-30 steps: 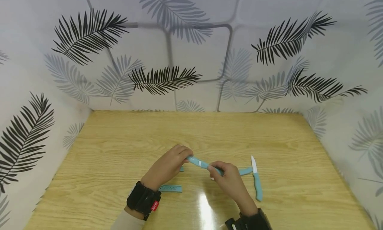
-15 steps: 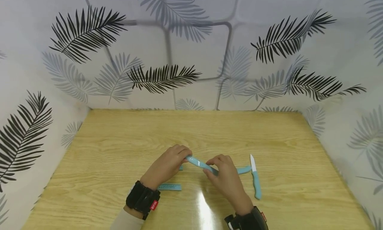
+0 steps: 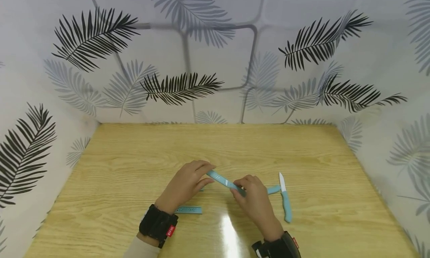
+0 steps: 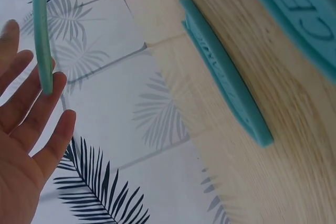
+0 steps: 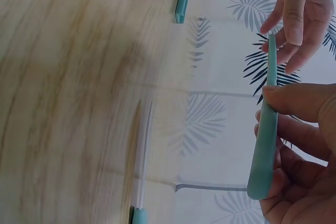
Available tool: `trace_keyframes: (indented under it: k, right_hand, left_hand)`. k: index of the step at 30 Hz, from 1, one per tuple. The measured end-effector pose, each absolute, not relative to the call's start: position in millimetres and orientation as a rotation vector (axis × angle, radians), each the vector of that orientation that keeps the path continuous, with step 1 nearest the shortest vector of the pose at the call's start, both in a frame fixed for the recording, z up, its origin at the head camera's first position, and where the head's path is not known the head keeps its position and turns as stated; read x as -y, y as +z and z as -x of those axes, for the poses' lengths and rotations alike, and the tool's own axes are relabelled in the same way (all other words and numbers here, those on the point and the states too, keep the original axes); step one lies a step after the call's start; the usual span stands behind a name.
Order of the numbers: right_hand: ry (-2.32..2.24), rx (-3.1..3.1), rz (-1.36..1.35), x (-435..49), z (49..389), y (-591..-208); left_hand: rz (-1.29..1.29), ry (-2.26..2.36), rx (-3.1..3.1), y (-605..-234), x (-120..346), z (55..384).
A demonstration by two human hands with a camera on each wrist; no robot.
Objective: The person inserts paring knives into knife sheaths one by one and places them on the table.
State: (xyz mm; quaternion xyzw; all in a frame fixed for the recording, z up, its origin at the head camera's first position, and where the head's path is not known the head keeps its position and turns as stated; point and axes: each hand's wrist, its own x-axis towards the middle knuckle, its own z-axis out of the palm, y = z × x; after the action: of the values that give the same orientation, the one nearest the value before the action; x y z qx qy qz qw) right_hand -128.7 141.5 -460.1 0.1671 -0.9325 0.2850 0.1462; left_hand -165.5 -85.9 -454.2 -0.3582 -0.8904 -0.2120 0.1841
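My right hand (image 3: 252,198) pinches the handle of a turquoise knife (image 5: 264,150), its blade covered by a turquoise sheath (image 3: 217,177), held above the table. Beside the sheath's far end my left hand (image 3: 189,180) is spread, thumb away from it and fingertips right at the tip. Under and behind the left hand lie two more sheaths: one with raised lettering (image 3: 189,210), the other mostly hidden in the head view but plain in the left wrist view (image 4: 226,72). To the right is a white-bladed knife (image 3: 286,207); another knife's handle (image 3: 273,190) shows past the right hand.
The wood-grain table (image 3: 141,149) spreads out around the hands. Leaf-patterned cloth (image 3: 215,64) stands up along its back and both sides. A bright light reflection lies on the tabletop in front.
My left hand has loosened from the sheath's tip, its thumb moving away. The right hand has shifted its fingers on the handle and still holds the sheathed knife.
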Motion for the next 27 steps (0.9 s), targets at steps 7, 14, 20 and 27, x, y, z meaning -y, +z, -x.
trace_keyframes:
  k: [7,14,20,27]
  right_hand:
    - [0.875,2.687,-0.382,-148.9,131.2,-456.9]
    - [1.002,2.662,-0.267,-172.5,136.2,-446.6]
    - [0.924,2.64,-0.128,-217.9,138.3,-440.5]
    - [0.828,2.602,0.055,-271.6,130.6,-442.6]
  left_hand:
    - [0.859,-0.642,2.495,-448.6,103.8,166.4]
    - [0.767,-0.648,2.548,-449.9,115.1,166.1]
    - [0.753,-0.668,2.564,-452.3,117.2,165.9]
    - [0.748,-0.677,2.56,-455.6,118.3,165.1]
